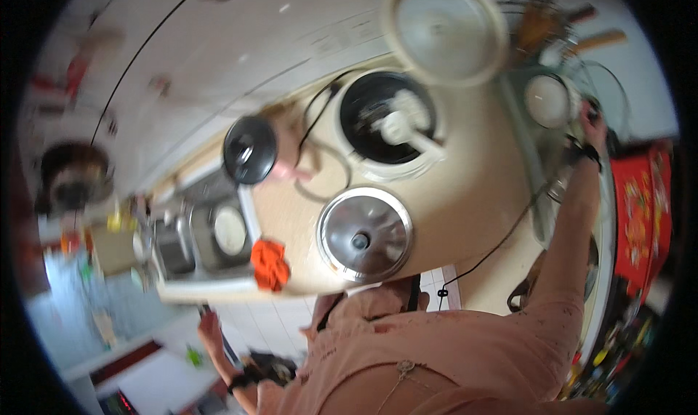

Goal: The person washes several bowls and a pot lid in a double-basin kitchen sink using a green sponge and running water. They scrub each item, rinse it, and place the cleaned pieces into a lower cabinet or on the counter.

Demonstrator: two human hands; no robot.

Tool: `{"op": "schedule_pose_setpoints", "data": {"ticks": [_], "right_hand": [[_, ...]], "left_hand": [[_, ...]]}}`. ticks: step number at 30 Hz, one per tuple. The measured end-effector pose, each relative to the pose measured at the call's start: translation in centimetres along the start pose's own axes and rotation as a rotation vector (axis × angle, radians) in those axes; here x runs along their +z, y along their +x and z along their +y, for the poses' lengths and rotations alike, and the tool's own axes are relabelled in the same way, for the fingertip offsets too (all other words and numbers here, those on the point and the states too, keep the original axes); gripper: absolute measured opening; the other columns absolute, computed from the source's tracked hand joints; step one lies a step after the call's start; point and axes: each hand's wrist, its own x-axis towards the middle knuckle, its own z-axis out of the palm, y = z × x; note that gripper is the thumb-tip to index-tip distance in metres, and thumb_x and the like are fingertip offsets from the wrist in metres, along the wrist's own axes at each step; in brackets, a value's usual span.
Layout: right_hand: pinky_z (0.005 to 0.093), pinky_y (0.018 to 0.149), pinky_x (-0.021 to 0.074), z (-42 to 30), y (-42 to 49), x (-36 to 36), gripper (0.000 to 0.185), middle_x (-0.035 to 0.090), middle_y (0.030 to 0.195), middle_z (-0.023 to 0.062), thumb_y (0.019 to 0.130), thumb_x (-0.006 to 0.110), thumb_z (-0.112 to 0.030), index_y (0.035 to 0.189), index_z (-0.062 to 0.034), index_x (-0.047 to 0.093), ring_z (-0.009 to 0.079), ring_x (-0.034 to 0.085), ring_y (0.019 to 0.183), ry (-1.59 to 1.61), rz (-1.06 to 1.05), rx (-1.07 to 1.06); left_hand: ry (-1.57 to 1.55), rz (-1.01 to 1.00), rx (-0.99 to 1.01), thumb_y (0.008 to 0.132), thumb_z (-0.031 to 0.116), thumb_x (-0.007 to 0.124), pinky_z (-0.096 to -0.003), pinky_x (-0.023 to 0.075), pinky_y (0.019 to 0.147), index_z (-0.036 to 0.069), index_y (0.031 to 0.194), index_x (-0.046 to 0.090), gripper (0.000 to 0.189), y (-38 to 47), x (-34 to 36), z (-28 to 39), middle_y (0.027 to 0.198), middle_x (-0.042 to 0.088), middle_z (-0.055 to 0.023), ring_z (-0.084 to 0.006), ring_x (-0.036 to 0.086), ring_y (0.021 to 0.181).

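Note:
My right hand point(593, 125) reaches to the far right, at the side of a white bowl point(547, 101); blur hides whether its fingers grip the bowl. At the lower left, my left hand point(211, 332) hangs below the counter edge with fingers curled near a dark, narrow object. Before me, a white rice cooker point(376, 171) stands with its lid point(444, 30) raised. Inside its black inner pot point(362, 107) are some white rice point(411, 104) and a white rice paddle point(401, 129). Nearest my body is a round steel lid point(364, 235) with a dark knob.
A pink kettle point(286, 153) with a dark lid stands left of the cooker. An orange cloth point(270, 265) lies beside the steel sink point(218, 254), which holds a white bowl point(230, 229). A dark cord point(501, 243) crosses the right side. Utensils point(545, 30) stand at the back right.

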Motion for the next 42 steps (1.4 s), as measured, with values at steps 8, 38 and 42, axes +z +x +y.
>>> {"op": "schedule_pose_setpoints", "data": {"ticks": [8,38,42], "right_hand": [[0.0334,0.097,0.0380,-2.1,-17.0,7.7,0.043,0.053,0.122,0.0154,0.085,0.060,-0.022,0.122,-0.0018,0.051,0.0245,0.051,0.111,-1.547,-0.502,-0.830],[0.0434,0.099,0.0347,87.2,-72.2,4.7,0.101,0.044,0.130,0.0220,0.063,0.076,-0.035,0.139,-0.0009,0.019,0.0326,0.038,0.124,-2.483,-1.127,0.505],[0.0430,0.096,0.0366,85.6,-73.0,5.4,0.093,0.047,0.127,0.0193,0.058,0.080,-0.037,0.131,0.0013,0.035,0.0317,0.040,0.121,-2.149,-0.894,1.089]], "left_hand": [[-0.096,-0.030,-0.153,0.085,0.009,0.058,-0.0237,0.0477,0.072,-0.003,0.102,0.061,0.021,-0.1,-0.5,-2.6,0.091,0.066,-0.0083,-0.0110,0.059,0.083],[-0.680,-0.508,-0.778,0.072,0.022,0.065,-0.0426,0.0448,0.082,-0.006,0.122,0.043,0.061,33.4,24.4,-25.1,0.119,0.051,-0.0191,-0.0310,0.050,0.109],[-0.976,-0.470,-0.978,0.074,0.021,0.063,-0.0408,0.0463,0.074,0.000,0.121,0.046,0.054,32.6,32.0,-29.9,0.112,0.054,-0.0145,-0.0289,0.054,0.094]]}}
